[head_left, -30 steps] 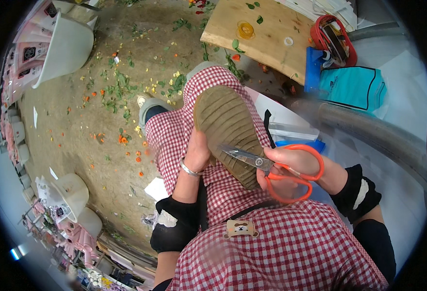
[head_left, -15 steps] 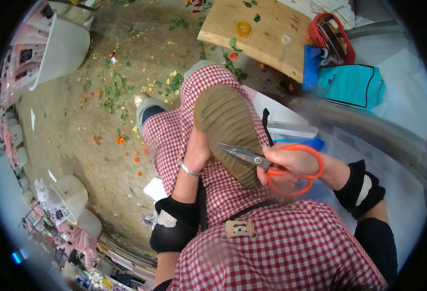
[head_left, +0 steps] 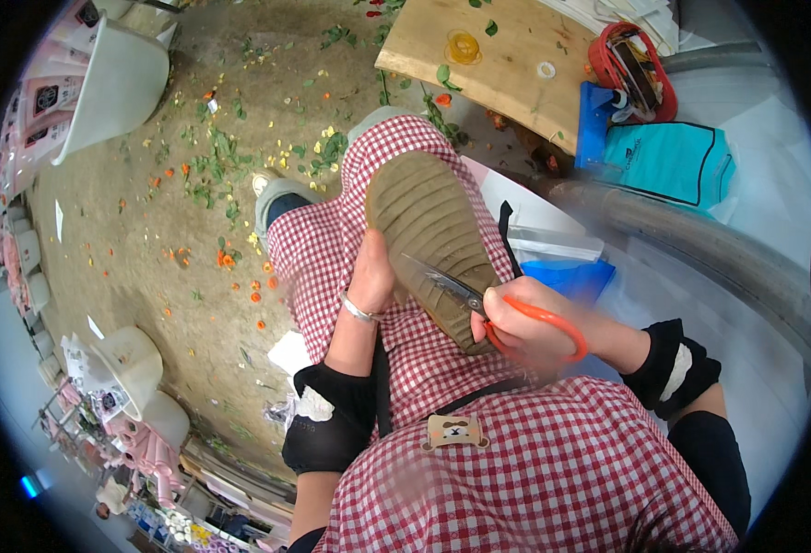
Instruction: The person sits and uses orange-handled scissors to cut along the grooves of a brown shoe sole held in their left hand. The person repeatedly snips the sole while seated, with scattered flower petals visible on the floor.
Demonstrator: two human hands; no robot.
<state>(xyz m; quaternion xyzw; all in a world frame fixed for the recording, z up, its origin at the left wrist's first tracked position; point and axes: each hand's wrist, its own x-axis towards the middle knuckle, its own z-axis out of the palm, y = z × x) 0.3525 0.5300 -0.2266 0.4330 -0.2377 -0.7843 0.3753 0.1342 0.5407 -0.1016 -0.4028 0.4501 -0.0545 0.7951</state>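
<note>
A brown shoe (head_left: 438, 217) lies across my lap with its ridged sole facing up. My left hand (head_left: 371, 275) grips the left edge of this shoe, its fingers hidden behind the sole. In my right hand (head_left: 521, 323) is a pair of scissors (head_left: 553, 324) with orange handles, held by fingers closed around the loops. The dark metal blades point up and left over the lower part of the sole, looking nearly closed; whether the tip touches it I cannot tell. A red checked apron (head_left: 516, 452) covers my lap.
A wooden board (head_left: 507, 64) at upper right carries yellow rings. Beside it are a red basket (head_left: 659, 88), a teal package (head_left: 668, 161) and a grey pipe (head_left: 682, 226). Leaves and orange petals litter the floor (head_left: 147, 258). White tubs (head_left: 120, 88) stand at left.
My right hand and the scissors have shifted slightly left and down, and the blades now slant more steeply. My left hand stays at the shoe's edge.
</note>
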